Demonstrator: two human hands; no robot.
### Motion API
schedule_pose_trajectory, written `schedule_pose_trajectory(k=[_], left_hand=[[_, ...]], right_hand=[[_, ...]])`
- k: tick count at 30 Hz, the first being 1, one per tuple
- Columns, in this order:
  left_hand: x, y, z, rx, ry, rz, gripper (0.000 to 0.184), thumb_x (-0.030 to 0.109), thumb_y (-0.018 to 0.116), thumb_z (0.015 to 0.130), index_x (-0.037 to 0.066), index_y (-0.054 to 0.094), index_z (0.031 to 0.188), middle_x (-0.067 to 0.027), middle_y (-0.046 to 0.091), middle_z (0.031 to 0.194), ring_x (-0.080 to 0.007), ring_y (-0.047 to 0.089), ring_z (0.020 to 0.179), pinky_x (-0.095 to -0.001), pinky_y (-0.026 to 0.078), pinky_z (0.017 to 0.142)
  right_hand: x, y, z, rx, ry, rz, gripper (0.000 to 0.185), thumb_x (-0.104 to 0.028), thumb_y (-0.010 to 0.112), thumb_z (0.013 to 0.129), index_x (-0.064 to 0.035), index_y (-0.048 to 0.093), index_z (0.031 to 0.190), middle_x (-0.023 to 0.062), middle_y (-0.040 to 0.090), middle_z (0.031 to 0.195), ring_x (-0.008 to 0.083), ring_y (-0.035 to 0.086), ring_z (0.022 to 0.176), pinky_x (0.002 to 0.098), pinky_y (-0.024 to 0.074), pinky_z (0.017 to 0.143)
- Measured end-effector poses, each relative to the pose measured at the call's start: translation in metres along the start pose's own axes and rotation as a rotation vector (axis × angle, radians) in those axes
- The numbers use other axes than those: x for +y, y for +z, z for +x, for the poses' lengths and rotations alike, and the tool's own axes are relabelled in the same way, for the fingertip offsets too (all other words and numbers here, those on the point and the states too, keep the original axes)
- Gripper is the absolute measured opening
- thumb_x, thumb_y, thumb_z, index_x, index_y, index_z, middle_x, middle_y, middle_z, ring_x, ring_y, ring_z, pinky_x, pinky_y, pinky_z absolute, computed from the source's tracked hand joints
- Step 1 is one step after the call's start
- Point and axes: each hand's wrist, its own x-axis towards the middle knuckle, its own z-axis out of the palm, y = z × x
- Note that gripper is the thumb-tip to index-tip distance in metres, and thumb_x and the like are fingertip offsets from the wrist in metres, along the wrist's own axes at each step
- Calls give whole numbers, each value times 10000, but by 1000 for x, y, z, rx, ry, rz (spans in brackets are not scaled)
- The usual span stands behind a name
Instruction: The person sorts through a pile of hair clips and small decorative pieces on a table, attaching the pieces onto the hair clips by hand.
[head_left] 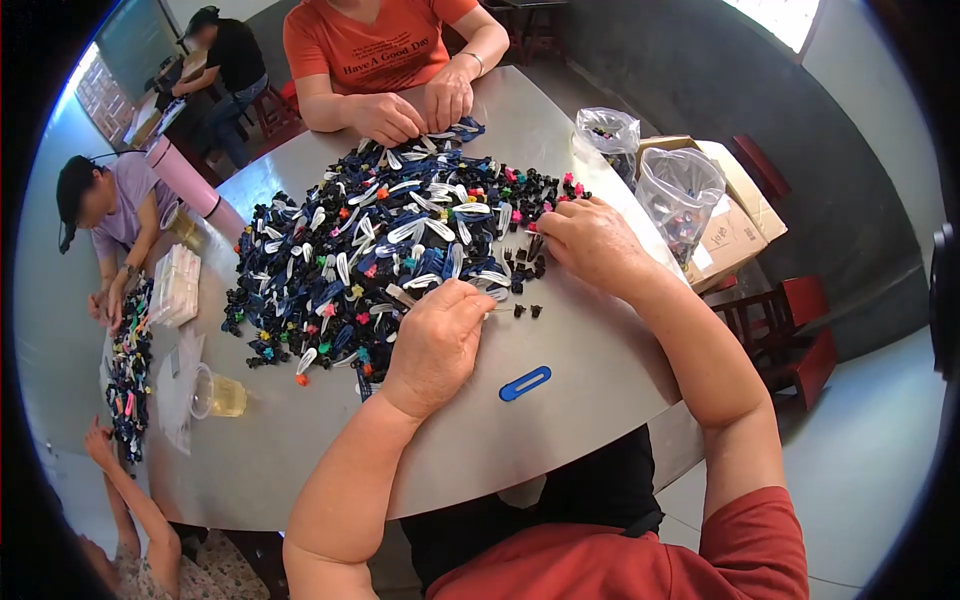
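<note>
My left hand (pixel 436 340) is closed in a pinch at the near edge of a big pile of hair clips (pixel 420 232). A thin pale tip pokes out by its fingertips; what it belongs to is too small to make out. Two small black claw clips (pixel 527 311) lie just right of those fingers. My right hand (pixel 597 246) is at the pile's right edge, thumb and fingers pressed together over small black clips; anything between them is hidden. White and dark blue snap clips mix with little black and coloured claw clips. A blue slotted oblong piece (pixel 525 383) lies nearer me.
Across the metal table (pixel 470 440), a person in orange (pixel 385 60) handles clips. Plastic bags of clips (pixel 682 200) and a cardboard box (pixel 735 235) stand at right. A pink tumbler (pixel 180 176), a cup of yellowish liquid (pixel 222 396) and other people are at left.
</note>
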Motion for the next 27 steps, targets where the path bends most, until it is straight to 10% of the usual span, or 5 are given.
schedule_pose_trajectory(k=[19,27], left_hand=[[2,-1,1,-2,-9,-19,145,-67,689,852,3,716,978,-130,674,954,-324,686,852,-385,559,748],[2,-1,0,-12,-32,-9,164,-76,694,846,2,716,989,-130,675,957,-314,684,858,-379,555,751]], right_hand=[[15,-18,-4,360,13,128,85,-47,732,863,-50,714,947,120,676,919,331,666,896,424,539,793],[66,-90,-39,634,390,-489,141,-148,690,874,-67,786,939,104,700,875,303,693,793,402,547,728]])
